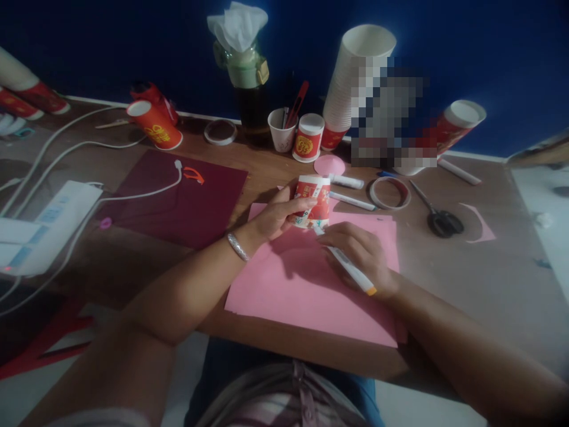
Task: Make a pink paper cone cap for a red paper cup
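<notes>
My left hand (276, 214) is wrapped around a red and white paper cup (316, 198) from its left side, with fingers across its front. In my right hand (355, 255) is a white marker pen (349, 267) with an orange end pointing toward me. Its tip lies close to the lower edge of the cup; whether it touches I cannot tell. Both hands are over sheets of pink paper (284, 296). Just behind the cup lie a pink paper disc (329, 166) and a second white marker (353, 201).
Scissors (444, 222) and a tape roll (389, 193) lie to the right. A tall cup stack (355, 77), a cup of tools (282, 130) and a bottle (251, 89) stand at the back. Dark red paper (178, 196), cables and a white power strip (57, 225) are on the left.
</notes>
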The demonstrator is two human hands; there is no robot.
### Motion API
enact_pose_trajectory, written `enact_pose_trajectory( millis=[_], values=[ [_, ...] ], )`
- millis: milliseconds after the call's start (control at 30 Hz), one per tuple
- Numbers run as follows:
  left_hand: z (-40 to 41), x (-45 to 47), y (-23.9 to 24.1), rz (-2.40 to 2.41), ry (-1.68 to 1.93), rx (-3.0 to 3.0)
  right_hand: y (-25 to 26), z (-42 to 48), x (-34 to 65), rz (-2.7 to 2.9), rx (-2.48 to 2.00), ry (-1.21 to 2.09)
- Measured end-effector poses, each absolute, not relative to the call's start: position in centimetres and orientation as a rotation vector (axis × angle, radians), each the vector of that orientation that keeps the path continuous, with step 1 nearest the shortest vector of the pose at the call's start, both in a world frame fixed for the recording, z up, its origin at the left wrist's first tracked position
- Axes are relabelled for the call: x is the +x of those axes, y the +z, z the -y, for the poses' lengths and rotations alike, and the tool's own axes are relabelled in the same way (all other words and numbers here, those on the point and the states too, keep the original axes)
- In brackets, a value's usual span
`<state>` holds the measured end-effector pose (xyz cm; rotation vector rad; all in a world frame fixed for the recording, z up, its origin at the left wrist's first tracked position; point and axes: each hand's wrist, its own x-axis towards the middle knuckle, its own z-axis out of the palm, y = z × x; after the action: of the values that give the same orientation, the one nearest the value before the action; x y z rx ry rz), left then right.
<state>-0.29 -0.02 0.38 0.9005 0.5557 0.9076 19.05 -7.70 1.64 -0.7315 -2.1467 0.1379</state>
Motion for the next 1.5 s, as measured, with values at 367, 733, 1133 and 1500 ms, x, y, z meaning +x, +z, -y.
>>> enact_pose_trajectory(
  millis=[367,733,1133,1500],
  values=[
    [0.2,-0.4,1.0,-0.577,0.908,0.897,1.8,7.7,18.9,2.115,-0.76,0.14],
    [0.0,-0.2,0.5,-0.558,0.932,0.825,2.1,7.9,18.9,2.12,-0.726,0.094],
    [-0.6,-0.4,-0.2,-0.55,0.983,0.846,1.6,7.8,19.1,2.097,-0.693,0.109],
    [-0.3,-0.3,0.7,-0.603,0.951,0.85,1.9,8.1,19.0,2.125,-0.671,0.164]
  ],
)
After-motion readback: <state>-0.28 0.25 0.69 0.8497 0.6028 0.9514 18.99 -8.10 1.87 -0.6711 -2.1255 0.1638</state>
